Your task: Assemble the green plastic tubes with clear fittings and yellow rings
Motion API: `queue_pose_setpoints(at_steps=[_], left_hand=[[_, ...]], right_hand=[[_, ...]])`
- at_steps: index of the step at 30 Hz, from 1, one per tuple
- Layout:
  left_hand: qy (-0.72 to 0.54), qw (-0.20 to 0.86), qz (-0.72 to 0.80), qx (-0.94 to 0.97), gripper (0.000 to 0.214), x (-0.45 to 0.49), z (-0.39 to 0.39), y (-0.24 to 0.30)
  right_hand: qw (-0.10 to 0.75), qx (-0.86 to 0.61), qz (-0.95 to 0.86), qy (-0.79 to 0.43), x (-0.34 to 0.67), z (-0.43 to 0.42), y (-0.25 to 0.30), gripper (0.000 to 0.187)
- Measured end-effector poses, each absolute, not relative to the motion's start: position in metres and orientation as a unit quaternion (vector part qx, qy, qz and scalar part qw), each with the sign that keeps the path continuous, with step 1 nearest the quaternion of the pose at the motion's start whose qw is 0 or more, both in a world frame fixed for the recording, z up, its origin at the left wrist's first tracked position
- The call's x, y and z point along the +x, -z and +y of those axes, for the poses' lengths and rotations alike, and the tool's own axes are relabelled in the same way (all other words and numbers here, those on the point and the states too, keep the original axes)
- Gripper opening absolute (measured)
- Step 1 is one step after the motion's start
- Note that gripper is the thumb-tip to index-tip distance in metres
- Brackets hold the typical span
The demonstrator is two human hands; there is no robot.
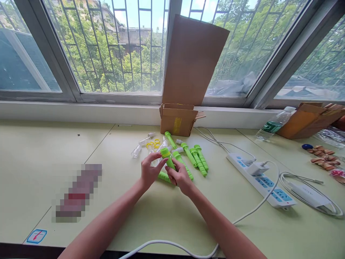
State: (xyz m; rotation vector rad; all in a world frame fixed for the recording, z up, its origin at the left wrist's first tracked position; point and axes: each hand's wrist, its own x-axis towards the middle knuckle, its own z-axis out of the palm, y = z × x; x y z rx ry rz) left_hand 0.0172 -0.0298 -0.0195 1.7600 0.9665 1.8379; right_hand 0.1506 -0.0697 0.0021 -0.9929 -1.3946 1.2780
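Observation:
My left hand (pixel 151 169) is closed, its thumb and fingers pinching the ridged top of a green plastic tube (pixel 169 160). A yellow band shows near that top. Lower down, my right hand (pixel 181 177) is wrapped around the same tube, which is tilted. Just beyond my hands lie several more green tubes (pixel 199 163) with ridged ends. Clear plastic pieces (pixel 137 150) and yellow rings (pixel 154 144) are scattered past my left hand. Another green tube (pixel 165 177) lies partly hidden beneath my hands.
A small cardboard box (pixel 178 120) with a tall raised flap stands by the window. To the right are a white power strip (pixel 261 181), a coiled charger cable (pixel 309 194), a water bottle (pixel 275 124) and another cardboard box (pixel 307 120). A white cable (pixel 172 242) crosses the front edge.

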Motion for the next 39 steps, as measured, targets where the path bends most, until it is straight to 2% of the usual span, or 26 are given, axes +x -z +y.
queue_pose_setpoints(at_steps=[3,6,11,15,18,22,32,35,39], left_hand=[[-0.668,0.225,0.336,0.625,0.024,0.018,-0.031,0.019],[-0.669,0.238,0.335,0.619,0.024,0.018,-0.031,0.019],[-0.658,0.26,0.344,0.618,0.021,0.017,-0.03,0.018],[-0.656,0.211,0.363,0.627,0.02,0.016,-0.031,0.016],[-0.656,0.185,0.368,0.632,0.019,0.016,-0.031,0.016],[-0.662,0.194,0.353,0.632,0.02,0.016,-0.032,0.016],[-0.652,0.341,0.292,0.611,0.031,0.019,-0.034,0.01],[-0.648,0.372,0.293,0.597,0.029,0.02,-0.033,0.01],[-0.656,0.361,0.312,0.585,0.026,0.019,-0.031,0.011]], right_hand=[[0.473,-0.378,-0.548,-0.577,0.152,-0.071,-0.004,0.019],[0.479,-0.387,-0.55,-0.564,0.149,-0.072,-0.004,0.018],[0.518,-0.472,-0.584,-0.411,0.14,-0.072,0.0,0.018],[0.535,-0.502,-0.626,-0.265,0.14,-0.073,-0.001,0.027],[0.526,-0.502,-0.646,-0.231,0.142,-0.073,-0.003,0.025],[0.528,-0.471,-0.64,-0.299,0.146,-0.074,-0.003,0.02],[0.492,-0.346,-0.474,-0.643,0.151,-0.071,-0.007,0.025],[0.47,-0.349,-0.464,-0.664,0.154,-0.07,-0.008,0.025],[0.468,-0.373,-0.517,-0.613,0.15,-0.071,-0.006,0.029]])
